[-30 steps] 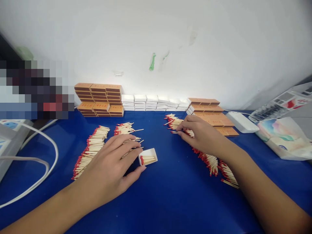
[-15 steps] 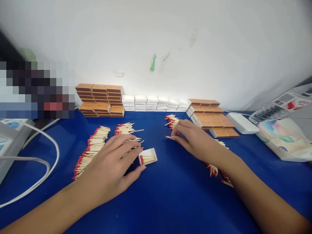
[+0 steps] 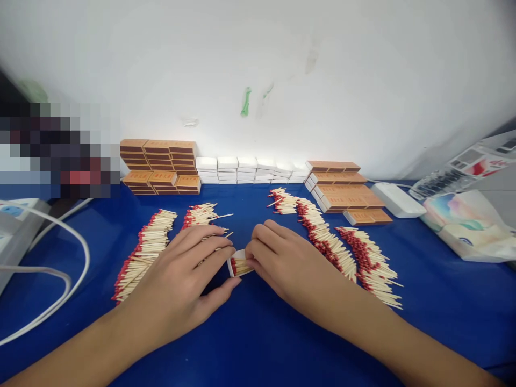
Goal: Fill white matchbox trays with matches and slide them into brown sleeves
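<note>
A small white matchbox tray [image 3: 231, 267] with several red-headed matches [image 3: 241, 266] in it rests on the blue table. My left hand [image 3: 191, 271] grips the tray's left end between thumb and fingers. Over the tray's right side is my right hand [image 3: 282, 258], its fingertips pinched together at the matches and covering part of them. The match seen in that pinch a moment ago is hidden by the fingers. Rows of loose matches lie on both sides: a long row [image 3: 147, 244] and a shorter pile [image 3: 201, 213] on the left, and two rows [image 3: 322, 231] [image 3: 371, 263] on the right.
Along the wall stand brown matchboxes [image 3: 159, 161] at left, stacked white trays [image 3: 245, 169] in the middle and more brown boxes [image 3: 346, 196] at right. A white device [image 3: 397, 200], a tissue pack [image 3: 463, 226] and a bottle [image 3: 439, 180] are farther right. White cables [image 3: 83, 242] loop at left.
My right hand has moved left and nearer from the far match pile to the tray, bringing a match with it. My left hand stays on the tray. The view has shifted slightly.
</note>
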### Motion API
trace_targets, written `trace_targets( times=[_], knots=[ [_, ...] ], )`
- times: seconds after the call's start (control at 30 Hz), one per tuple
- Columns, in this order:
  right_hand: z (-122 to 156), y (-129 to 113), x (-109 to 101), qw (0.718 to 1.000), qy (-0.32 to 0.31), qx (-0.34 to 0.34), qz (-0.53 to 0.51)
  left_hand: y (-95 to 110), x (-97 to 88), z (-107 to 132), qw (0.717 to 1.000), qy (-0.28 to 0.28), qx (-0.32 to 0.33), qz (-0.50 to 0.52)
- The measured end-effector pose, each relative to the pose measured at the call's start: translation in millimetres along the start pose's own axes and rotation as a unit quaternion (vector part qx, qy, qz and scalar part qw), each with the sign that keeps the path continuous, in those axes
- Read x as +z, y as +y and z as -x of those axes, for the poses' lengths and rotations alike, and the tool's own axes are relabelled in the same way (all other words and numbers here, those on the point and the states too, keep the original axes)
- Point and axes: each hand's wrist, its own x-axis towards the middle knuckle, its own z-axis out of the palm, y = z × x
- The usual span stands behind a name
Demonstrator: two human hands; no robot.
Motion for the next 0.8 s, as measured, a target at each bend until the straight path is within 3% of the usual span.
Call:
trace_targets(
  times=[0.17,0.3,0.43,0.8],
  knots=[
    [4.3,19.3,-10.0,0.996,0.034,0.039,-0.069,-2.6,-0.4,0.9,1.000,-0.014,0.000,-0.002],
    [20.6,67.1,-5.4,0.991,0.058,0.113,-0.050,-4.6,-1.3,0.5,1.000,-0.019,0.003,-0.002],
    [33.8,106.1,6.7,0.988,0.015,0.149,-0.044,-4.8,-1.7,1.5,0.999,-0.031,0.005,-0.003],
    [34.6,116.0,17.9,0.985,0.022,0.153,-0.078,-2.9,-4.2,0.3,1.000,-0.024,0.009,0.000]
  ],
)
